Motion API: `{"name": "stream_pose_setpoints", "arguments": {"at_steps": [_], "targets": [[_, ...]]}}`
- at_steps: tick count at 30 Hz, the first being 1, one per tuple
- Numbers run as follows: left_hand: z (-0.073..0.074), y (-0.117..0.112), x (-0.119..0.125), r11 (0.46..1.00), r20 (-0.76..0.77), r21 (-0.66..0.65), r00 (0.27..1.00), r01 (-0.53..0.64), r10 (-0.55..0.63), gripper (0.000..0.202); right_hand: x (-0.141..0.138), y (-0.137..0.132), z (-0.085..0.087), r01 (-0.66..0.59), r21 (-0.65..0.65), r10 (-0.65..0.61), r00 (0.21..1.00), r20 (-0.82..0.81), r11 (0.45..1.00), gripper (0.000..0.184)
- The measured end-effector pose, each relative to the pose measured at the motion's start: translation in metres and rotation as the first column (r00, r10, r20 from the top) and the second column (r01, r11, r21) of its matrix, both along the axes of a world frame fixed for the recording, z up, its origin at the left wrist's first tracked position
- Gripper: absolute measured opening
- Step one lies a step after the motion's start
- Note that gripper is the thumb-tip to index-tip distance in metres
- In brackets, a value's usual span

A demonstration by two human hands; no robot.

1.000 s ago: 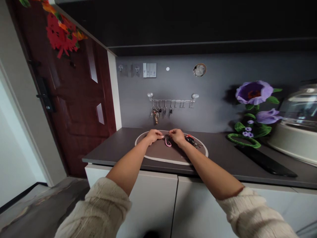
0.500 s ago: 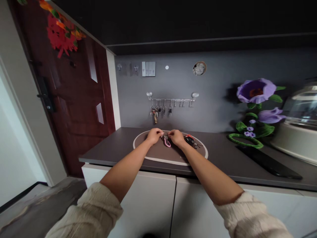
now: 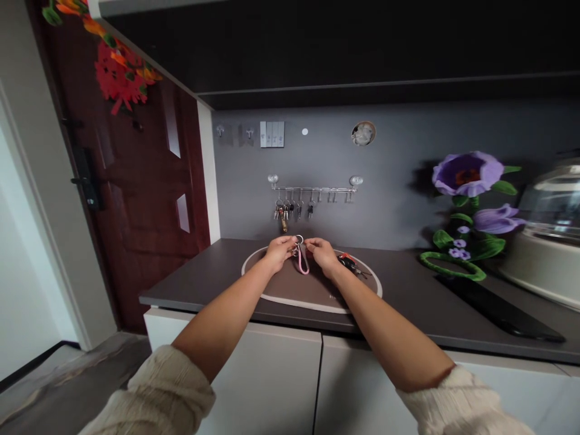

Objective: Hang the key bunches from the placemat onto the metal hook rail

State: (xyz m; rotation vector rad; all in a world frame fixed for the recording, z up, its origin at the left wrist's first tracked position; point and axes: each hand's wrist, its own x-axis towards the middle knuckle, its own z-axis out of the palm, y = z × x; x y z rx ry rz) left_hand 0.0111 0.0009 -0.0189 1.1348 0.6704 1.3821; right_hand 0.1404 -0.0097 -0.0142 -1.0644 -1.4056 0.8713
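Over a brown oval mat [image 3: 290,290] with a pale rim, my left hand [image 3: 278,252] pinches a metal key ring [image 3: 299,236]. From the ring hangs a pink loop strap [image 3: 307,270], with small items beside it partly covered by my fingers. My right hand [image 3: 322,252] is just right of the ring, thumb and forefinger pressed together; whatever they pinch is too small to make out. Right of that hand, a dark bunch of keys [image 3: 348,263] with a red part lies on the mat. Behind, several key bunches [image 3: 283,211] hang from a clear hook rail [image 3: 317,190].
Purple fabric flowers [image 3: 469,175] with a green ring base stand at the right, beside a long black object [image 3: 498,308] and a white appliance with a clear dome [image 3: 548,241]. A dark cabinet [image 3: 317,48] overhangs the counter [image 3: 181,284]. The dark red door [image 3: 149,199] is at the left.
The key ring has come up into view between my hands, and the pink strap now hangs longer below it. The view has tilted slightly upward.
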Motion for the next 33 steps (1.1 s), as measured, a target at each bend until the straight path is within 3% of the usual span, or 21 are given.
{"name": "stream_pose_setpoints", "arguments": {"at_steps": [4, 9, 19, 27, 33], "targets": [[0.003, -0.0015, 0.0002, 0.998, 0.101, -0.041, 0.994, 0.049, -0.044, 0.015, -0.0024, -0.006, 0.007, -0.056, 0.015, 0.058, 0.989, -0.134, 0.998, 0.017], [0.0044, -0.0028, 0.0015, 0.995, 0.165, -0.076, 0.985, 0.058, -0.045, 0.014, -0.0039, -0.0088, 0.0078, -0.08, 0.108, 0.092, 0.99, -0.111, 0.991, 0.024], [0.0024, -0.0011, 0.0049, 0.998, 0.109, -0.026, 0.992, 0.062, -0.059, 0.018, -0.0019, -0.009, 0.0064, -0.07, 0.194, 0.092, 0.99, -0.105, 0.978, 0.027], [0.0044, -0.0084, 0.0077, 0.994, 0.16, -0.001, 0.981, 0.107, -0.106, 0.021, -0.0005, -0.0095, 0.0065, -0.081, 0.182, 0.114, 0.977, -0.178, 0.98, 0.021], [0.0033, -0.0096, 0.0075, 0.997, 0.124, -0.016, 0.99, 0.069, -0.067, 0.021, 0.0019, -0.004, 0.0066, -0.057, 0.151, 0.094, 0.963, -0.252, 0.987, 0.021]]}}
